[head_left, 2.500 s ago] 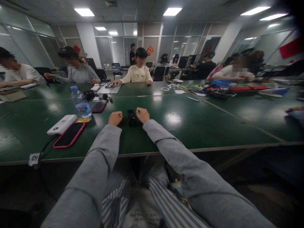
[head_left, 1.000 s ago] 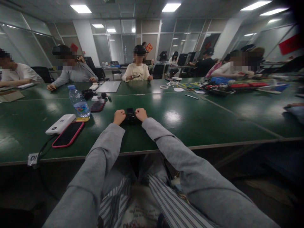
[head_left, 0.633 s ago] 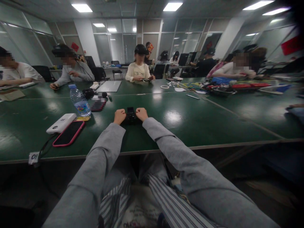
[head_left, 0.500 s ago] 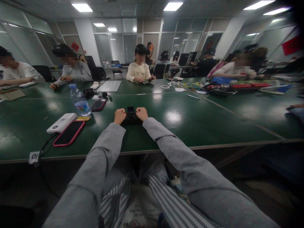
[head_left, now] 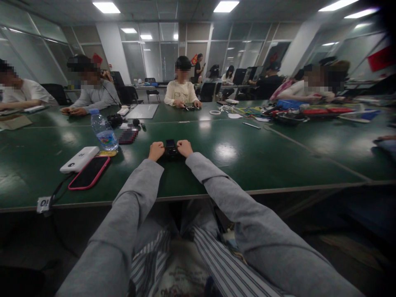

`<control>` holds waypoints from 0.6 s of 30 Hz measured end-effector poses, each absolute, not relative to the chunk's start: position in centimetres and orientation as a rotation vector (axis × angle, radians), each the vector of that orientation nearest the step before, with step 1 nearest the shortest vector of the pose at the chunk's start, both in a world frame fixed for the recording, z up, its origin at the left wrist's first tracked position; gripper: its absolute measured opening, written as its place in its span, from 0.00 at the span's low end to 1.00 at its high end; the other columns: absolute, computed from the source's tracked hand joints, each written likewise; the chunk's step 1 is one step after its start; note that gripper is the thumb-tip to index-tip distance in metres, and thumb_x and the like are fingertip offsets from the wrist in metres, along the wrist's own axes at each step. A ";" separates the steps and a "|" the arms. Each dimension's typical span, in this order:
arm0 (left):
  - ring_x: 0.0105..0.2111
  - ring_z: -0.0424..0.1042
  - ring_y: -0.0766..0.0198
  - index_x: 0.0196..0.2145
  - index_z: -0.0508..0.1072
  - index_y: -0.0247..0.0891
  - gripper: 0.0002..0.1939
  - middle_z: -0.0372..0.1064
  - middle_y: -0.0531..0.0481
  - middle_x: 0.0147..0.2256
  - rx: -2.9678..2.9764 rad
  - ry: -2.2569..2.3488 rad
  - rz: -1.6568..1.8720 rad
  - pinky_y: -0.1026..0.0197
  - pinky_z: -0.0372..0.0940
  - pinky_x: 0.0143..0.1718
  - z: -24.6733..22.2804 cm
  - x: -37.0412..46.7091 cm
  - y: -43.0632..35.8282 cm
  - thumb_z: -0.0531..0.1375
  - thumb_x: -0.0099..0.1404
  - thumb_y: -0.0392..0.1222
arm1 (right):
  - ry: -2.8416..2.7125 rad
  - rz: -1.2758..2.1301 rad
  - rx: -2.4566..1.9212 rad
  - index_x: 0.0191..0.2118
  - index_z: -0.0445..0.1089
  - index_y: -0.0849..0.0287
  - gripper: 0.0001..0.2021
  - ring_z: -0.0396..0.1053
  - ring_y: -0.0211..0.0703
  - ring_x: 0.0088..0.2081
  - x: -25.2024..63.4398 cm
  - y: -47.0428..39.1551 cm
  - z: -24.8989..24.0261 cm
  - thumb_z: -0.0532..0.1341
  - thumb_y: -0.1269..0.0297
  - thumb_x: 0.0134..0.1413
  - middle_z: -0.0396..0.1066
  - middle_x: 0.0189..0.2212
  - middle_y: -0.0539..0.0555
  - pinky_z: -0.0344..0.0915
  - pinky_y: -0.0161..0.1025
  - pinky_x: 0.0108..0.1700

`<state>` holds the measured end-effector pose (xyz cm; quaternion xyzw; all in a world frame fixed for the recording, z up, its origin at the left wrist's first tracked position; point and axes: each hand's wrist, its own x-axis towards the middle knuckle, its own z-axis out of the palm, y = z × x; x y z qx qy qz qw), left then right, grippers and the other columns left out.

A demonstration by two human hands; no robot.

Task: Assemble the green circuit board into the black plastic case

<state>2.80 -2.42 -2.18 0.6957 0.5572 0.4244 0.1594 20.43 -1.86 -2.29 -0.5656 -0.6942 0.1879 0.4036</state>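
Observation:
A small black device (head_left: 170, 149) with a raised screen-like part stands on the green table (head_left: 247, 165), between my two hands. My left hand (head_left: 156, 151) is closed at its left side, knuckles up. Closed as well, my right hand (head_left: 185, 148) rests at its right side. The fingertips of both hands are turned toward the device, and whether they grip its edges is too small to tell.
Left of my hands are a water bottle (head_left: 104, 131), a white power bank (head_left: 79, 159) with a cable, and a pink-edged phone (head_left: 89, 173). Across the table a person (head_left: 182, 88) handles a small object. Cables and bags (head_left: 289, 109) lie at the far right.
My hands and the black device have stayed in place. In the background a standing person has shifted slightly right, and the hands of the person at the left have moved.

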 end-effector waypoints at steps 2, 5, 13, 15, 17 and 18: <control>0.22 0.45 0.70 0.15 0.47 0.37 0.12 0.41 0.56 0.17 1.992 1.598 1.208 0.61 0.39 0.25 -2.1 2.8 -2.6 0.50 0.43 0.29 | -1.759 0.474 -1.430 0.17 0.57 0.59 0.04 0.53 0.34 0.24 20.4 -1.9 -2.3 0.49 0.75 0.31 0.53 0.17 0.46 0.49 0.31 0.29; 0.22 0.45 0.70 0.15 0.47 0.37 0.12 0.41 0.56 0.17 1.998 1.614 1.201 0.61 0.39 0.25 -1.9 2.9 -2.8 0.50 0.44 0.29 | -1.757 0.478 -1.436 0.18 0.57 0.59 0.04 0.54 0.34 0.24 20.4 -1.9 -2.3 0.50 0.74 0.32 0.53 0.17 0.46 0.49 0.31 0.28; 0.22 0.45 0.69 0.16 0.47 0.37 0.13 0.41 0.57 0.17 2.079 1.631 1.237 0.61 0.41 0.25 -1.4 2.7 -3.2 0.52 0.46 0.31 | -1.756 0.491 -1.440 0.19 0.59 0.60 0.04 0.54 0.34 0.24 20.3 -2.2 -2.0 0.50 0.73 0.33 0.54 0.17 0.46 0.49 0.31 0.28; 0.22 0.44 0.69 0.15 0.47 0.37 0.12 0.41 0.57 0.17 2.083 1.631 1.185 0.61 0.40 0.25 -1.5 2.6 -3.1 0.51 0.45 0.30 | -1.763 0.501 -1.440 0.19 0.60 0.60 0.04 0.54 0.34 0.24 20.4 -2.3 -1.8 0.50 0.73 0.33 0.54 0.17 0.46 0.49 0.31 0.29; 0.22 0.44 0.69 0.15 0.47 0.37 0.11 0.41 0.56 0.16 2.083 1.630 1.125 0.61 0.40 0.25 -1.7 2.4 -3.1 0.50 0.43 0.29 | -1.777 0.516 -1.436 0.18 0.60 0.60 0.04 0.54 0.34 0.24 20.5 -2.4 -1.8 0.50 0.73 0.33 0.55 0.17 0.46 0.49 0.31 0.28; 0.22 0.44 0.69 0.15 0.47 0.37 0.11 0.42 0.56 0.16 2.087 1.624 1.100 0.61 0.40 0.25 -1.7 2.3 -3.1 0.50 0.43 0.29 | -1.784 0.524 -1.433 0.18 0.60 0.60 0.04 0.54 0.34 0.24 20.6 -2.5 -1.8 0.50 0.74 0.33 0.55 0.16 0.46 0.50 0.31 0.28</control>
